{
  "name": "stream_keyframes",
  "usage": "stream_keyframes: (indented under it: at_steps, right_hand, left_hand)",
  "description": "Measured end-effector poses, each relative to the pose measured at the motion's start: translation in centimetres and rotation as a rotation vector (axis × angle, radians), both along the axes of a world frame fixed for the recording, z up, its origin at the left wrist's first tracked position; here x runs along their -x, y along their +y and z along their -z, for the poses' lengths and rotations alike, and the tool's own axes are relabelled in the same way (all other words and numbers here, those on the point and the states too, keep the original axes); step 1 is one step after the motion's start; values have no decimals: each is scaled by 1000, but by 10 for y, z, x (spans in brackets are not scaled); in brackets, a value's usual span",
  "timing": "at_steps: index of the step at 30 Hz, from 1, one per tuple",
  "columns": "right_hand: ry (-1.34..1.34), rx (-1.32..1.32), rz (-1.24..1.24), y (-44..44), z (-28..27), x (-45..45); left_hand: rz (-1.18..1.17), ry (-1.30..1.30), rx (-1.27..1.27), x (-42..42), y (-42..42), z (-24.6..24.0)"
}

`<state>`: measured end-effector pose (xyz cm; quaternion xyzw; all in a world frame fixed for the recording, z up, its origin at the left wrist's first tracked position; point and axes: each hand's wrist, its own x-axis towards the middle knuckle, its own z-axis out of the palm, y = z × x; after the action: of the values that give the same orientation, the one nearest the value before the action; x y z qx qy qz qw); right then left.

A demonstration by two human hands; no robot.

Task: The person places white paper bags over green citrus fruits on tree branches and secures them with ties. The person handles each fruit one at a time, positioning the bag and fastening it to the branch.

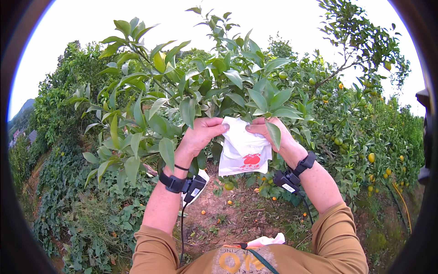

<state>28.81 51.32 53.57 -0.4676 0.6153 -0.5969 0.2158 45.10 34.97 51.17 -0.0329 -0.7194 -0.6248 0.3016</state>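
Note:
A white fruit bag with a red fruit print hangs between my two hands, under the leafy branch of a citrus tree. My left hand pinches the bag's upper left edge, thumb in front. My right hand pinches its upper right edge, also thumb in front; a leaf partly covers this hand. The bag's top end lies among the leaves, and whether a fruit is inside cannot be seen. A second white bag shows behind my left wrist device.
Citrus trees with green and orange fruit stand at the right. Fallen fruit lies on the reddish soil below. Dense vines cover the left. Cables run down from both wrist devices. Rolled pale bags rest against my chest.

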Motion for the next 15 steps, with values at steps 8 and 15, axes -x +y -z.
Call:
stream_keyframes:
  at_steps: [8, 15]
  right_hand:
    - [-81, 123, -27, -2, 19, 8]
    - [-101, 159, 26, 9, 29, 17]
  left_hand:
    - [12, 102, 297, 12, 20, -7]
    - [-186, 278, 452, 56, 35, 1]
